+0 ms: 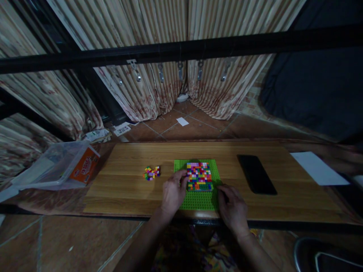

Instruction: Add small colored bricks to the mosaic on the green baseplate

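A green baseplate [198, 200] lies on the wooden tabletop [127, 189], and a dense patch of small coloured bricks [199, 176] covers its far middle. My left hand [173, 193] rests on the plate's left edge, fingers curled, with fingertips touching the left side of the brick patch. My right hand [231, 208] sits at the plate's near right corner with its fingers bent down on the plate's edge. A small loose pile of coloured bricks [152, 173] lies on the wood to the left of the plate, apart from both hands.
A black phone [256, 174] lies flat right of the plate, and a white sheet [317, 168] farther right. A clear plastic box with an orange label [61, 164] sits off the table's left end. Striped curtains and a black bar stand behind.
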`<state>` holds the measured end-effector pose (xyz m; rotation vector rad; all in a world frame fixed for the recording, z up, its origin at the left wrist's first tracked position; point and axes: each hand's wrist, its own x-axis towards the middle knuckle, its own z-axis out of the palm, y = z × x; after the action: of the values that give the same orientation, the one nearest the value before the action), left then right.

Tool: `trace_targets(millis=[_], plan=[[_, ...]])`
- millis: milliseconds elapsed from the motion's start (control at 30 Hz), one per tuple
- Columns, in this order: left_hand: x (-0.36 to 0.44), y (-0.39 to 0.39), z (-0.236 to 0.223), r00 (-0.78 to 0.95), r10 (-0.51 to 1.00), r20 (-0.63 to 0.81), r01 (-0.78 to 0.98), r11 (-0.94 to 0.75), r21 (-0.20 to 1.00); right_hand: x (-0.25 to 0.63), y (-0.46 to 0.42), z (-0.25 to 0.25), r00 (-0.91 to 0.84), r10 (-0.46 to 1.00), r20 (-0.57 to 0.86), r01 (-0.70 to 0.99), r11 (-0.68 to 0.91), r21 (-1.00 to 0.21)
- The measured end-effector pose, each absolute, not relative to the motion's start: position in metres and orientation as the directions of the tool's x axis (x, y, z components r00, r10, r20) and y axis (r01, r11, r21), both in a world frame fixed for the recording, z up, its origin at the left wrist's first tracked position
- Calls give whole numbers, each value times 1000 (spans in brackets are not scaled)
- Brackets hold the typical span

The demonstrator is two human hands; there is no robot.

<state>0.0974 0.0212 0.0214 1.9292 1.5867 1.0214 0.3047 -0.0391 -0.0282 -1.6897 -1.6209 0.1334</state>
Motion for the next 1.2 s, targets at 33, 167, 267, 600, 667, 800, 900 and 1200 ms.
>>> trace_targets(millis=[33,167,267,600,667,800,900,1200], plan=[[98,22,21,68,965,255,640,-238,730,305,-39,-28,184,888,423,804,112,-585],[101,22,20,40,972,231,646,-202,736,305,-39,-27,182,882,434,807,118,-578],[101,22,22,33,973,227,643,-195,741,305,-39,-27,170,883,438,814,125,-567],[101,25,20,16,977,211,515,-189,836,305,-39,-27,165,886,434,808,131,-575],[101,25,20,15,978,210,504,-189,843,305,-39,-27,169,882,439,808,131,-574],[101,25,21,10,980,199,495,-178,851,305,-39,-29,173,882,439,808,127,-575],[101,25,22,12,980,199,489,-179,853,306,-39,-29,174,881,440,803,131,-581],[102,23,33,22,974,225,523,-203,828,305,-39,-29,162,880,447,807,142,-573]])
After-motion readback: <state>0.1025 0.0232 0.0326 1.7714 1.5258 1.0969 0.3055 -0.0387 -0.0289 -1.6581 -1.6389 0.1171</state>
